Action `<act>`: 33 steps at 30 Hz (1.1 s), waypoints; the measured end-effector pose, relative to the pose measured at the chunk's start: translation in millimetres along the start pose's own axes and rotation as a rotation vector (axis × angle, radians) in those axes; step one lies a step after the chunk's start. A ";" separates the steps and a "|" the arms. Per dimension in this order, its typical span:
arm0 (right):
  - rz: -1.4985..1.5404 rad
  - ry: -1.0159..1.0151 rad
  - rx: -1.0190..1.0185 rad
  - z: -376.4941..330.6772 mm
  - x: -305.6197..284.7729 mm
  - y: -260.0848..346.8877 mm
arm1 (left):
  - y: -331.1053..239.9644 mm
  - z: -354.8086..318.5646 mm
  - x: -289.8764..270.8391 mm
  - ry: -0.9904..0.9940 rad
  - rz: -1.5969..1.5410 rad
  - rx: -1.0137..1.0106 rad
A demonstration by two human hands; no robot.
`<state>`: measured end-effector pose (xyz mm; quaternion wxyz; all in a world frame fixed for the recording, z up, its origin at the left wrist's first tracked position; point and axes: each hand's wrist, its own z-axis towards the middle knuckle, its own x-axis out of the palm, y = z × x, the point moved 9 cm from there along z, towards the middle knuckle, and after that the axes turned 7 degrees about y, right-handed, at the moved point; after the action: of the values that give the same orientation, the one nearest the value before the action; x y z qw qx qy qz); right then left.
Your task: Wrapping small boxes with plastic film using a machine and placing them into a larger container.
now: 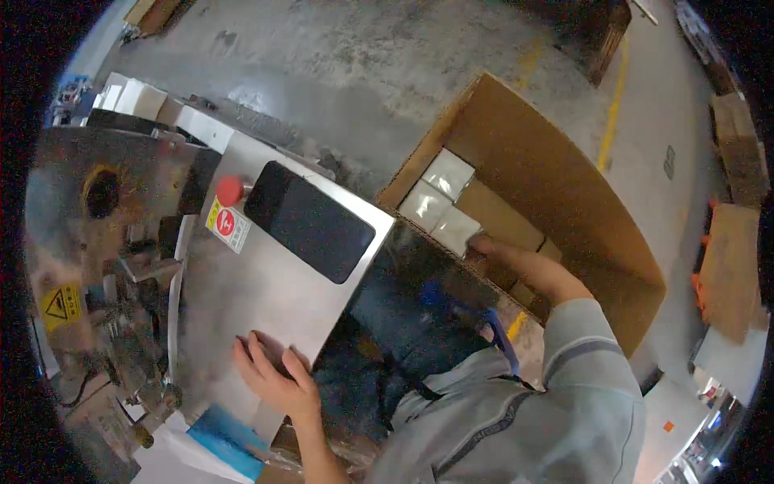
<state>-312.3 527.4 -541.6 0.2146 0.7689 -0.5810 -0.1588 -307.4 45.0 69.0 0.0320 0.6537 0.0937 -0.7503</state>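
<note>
A: Where is the person's right hand (493,248)?

B: It is a little right of the middle of the frame, reaching down inside a large brown cardboard carton (576,181). Its fingers are at the corner of the nearest white pack (455,231), which has a shiny wrapping.

A: Does the hand grip this pack?

B: One cannot tell. The fingertips are partly hidden and blurred, so neither their bend nor a firm hold can be confirmed.

A: And are there more packs?

B: Yes, two other white packs (425,204) stand in a row with it, going toward the upper part of the frame, along the left wall of the carton.

A: What does the left hand (278,383) do?

B: It is at the lower left of the centre, with its fingers spread apart and nothing in its grasp. It appears to rest on the silvery metal top (266,298) of a machine.

A: Which things lie on this top?

B: A black smartphone-like device (310,222) lies flat there, above the left hand in the frame. Just beside its left end is a red push button (230,190), with a warning label (229,226) below. A blue sheet (226,442) is near the lower edge.
</note>
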 end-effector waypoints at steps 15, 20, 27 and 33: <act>-0.798 0.104 -0.634 -221.6 16.1 332.9 | 147.1 -79.9 -94.3 -0.183 -1.142 -0.500; -0.624 -0.213 -0.788 -330.5 35.4 412.1 | 376.3 -224.4 -244.6 -0.963 -0.226 -0.645; -0.772 -0.084 -0.879 -376.1 67.0 432.3 | 564.5 -222.9 -141.3 -0.439 -1.087 -1.155; -0.793 -0.037 -0.927 -455.1 138.9 439.0 | 585.0 -159.8 -124.1 -0.251 -1.227 -0.843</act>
<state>-411.9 357.9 75.1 0.4412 0.7504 -0.1246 -0.4762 -34.1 -508.6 113.3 -0.1337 0.3264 0.7156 -0.6029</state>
